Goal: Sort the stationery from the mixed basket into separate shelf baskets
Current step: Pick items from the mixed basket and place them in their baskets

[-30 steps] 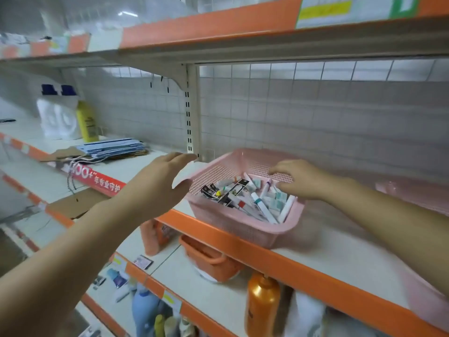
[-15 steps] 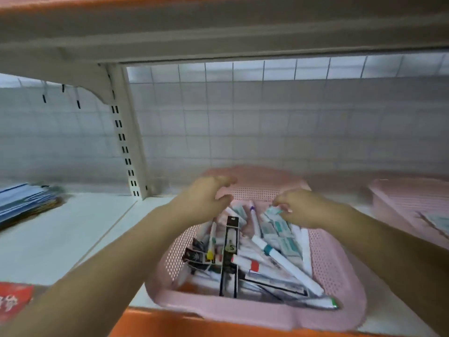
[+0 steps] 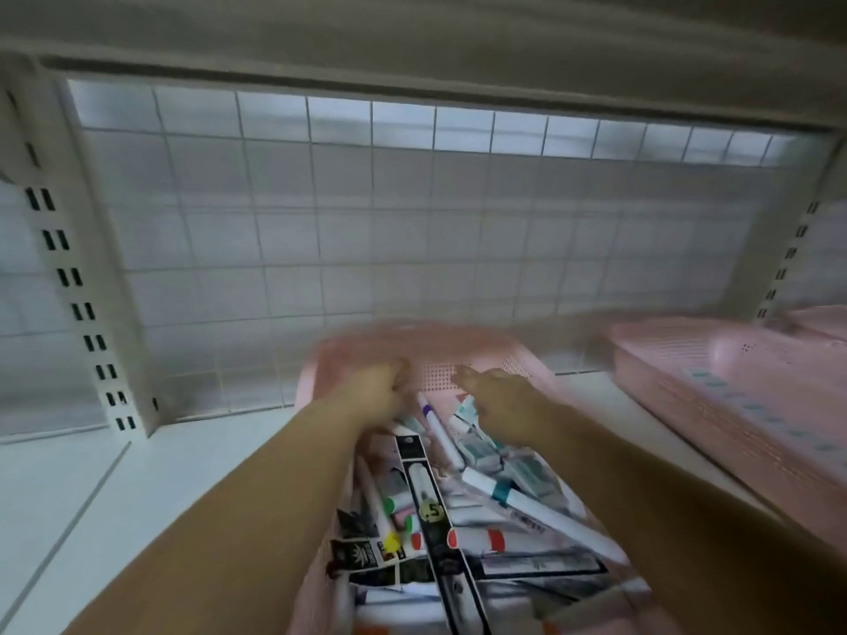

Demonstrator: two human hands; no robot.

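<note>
A pink mixed basket [image 3: 481, 366] stands on the white shelf [image 3: 114, 497] right in front of me. It is full of stationery: a long black carded pen pack [image 3: 426, 497], a white marker with a teal band [image 3: 504, 490], a purple-capped pen [image 3: 435, 423] and several teal-and-white packets [image 3: 527, 469]. My left hand [image 3: 371, 391] is at the basket's far end with its fingers curled, close to the far wall. My right hand [image 3: 499, 401] hovers over the teal packets beside it. Motion blur hides what either hand holds.
A second pink basket [image 3: 687, 391] sits to the right on the same shelf, with a row of teal-marked items [image 3: 756, 407] inside. A wire grid back panel [image 3: 366, 222] closes the rear. A slotted upright [image 3: 68, 277] stands at the left, and the upper shelf hangs low overhead.
My view has moved in close and down over the basket. My left hand went from open beside the basket to curled at its far end; my right hand stayed over the contents.
</note>
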